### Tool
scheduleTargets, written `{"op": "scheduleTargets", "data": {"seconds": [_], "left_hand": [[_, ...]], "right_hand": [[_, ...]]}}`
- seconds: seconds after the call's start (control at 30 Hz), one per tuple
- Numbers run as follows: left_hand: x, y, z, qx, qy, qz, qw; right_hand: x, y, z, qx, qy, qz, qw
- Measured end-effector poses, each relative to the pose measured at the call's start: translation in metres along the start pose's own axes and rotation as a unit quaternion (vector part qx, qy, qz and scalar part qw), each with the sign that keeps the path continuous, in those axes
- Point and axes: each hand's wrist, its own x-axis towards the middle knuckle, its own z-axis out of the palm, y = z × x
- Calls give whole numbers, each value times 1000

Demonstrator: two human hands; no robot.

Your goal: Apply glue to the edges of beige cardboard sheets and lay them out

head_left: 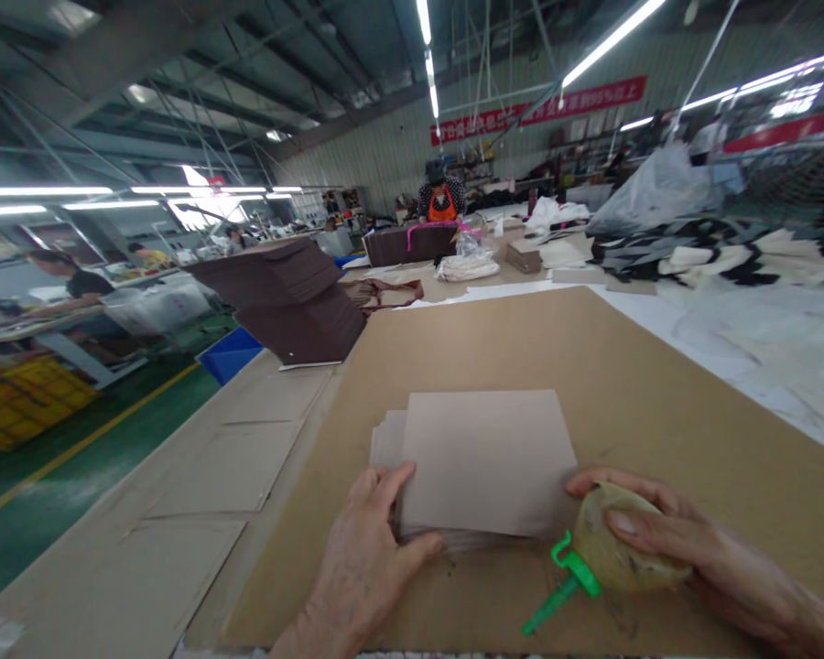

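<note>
A stack of beige rectangular sheets (487, 462) lies on a large tan board (494, 339) in front of me. The top sheet sits a little to the right of those beneath it, whose edges show at the left. My left hand (367, 549) touches the stack's left and near edges, thumb and fingers apart. In my right hand (659, 531) is a soft, yellowish glue bottle (624, 540) with a green nozzle, tilted so that the nozzle points down and left. The fingertips of that hand reach the stack's right edge.
Flat beige panels (212, 467) lie along the table's left side. A tall pile of dark brown pieces (302, 311) stands at the board's far left corner. Plastic sheeting (783, 339) and black and white scraps lie at the right. Across the table is a person in an orange apron (442, 203).
</note>
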Motion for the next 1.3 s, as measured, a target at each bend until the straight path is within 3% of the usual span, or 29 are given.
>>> {"op": "scheduleTargets", "data": {"seconds": [0.07,0.2,0.3,0.4,0.47,0.6,0.7,0.8,0.9,1.1,1.3], "left_hand": [[-2,2,-2,-142,26,-26,989],[2,5,-3,-433,29,-78,898],[8,3,-1,-474,25,-94,875],[15,-2,1,-500,64,-114,856],[17,-2,2,-553,79,-138,818],[9,16,5,-671,100,-174,714],[-3,36,16,-709,123,-193,667],[-14,50,32,-720,73,-213,657],[-21,55,44,-721,7,-234,652],[-41,54,54,-692,-49,-291,659],[-50,61,66,-697,-32,-309,646]], "right_hand": [[-2,-2,-3,-1,6,-9,1000],[1,-4,-11,-78,34,-61,994],[10,-7,-14,-188,61,-116,973],[17,-10,-14,-247,93,-148,953],[20,-11,-12,-243,93,-148,954],[20,-11,0,-171,62,-121,976],[17,-13,20,-78,36,-97,992],[10,-15,34,-7,30,-67,997],[4,-21,26,3,54,-65,996],[-6,-49,-13,-30,238,-148,959],[5,-58,4,-74,210,-155,963]]}}
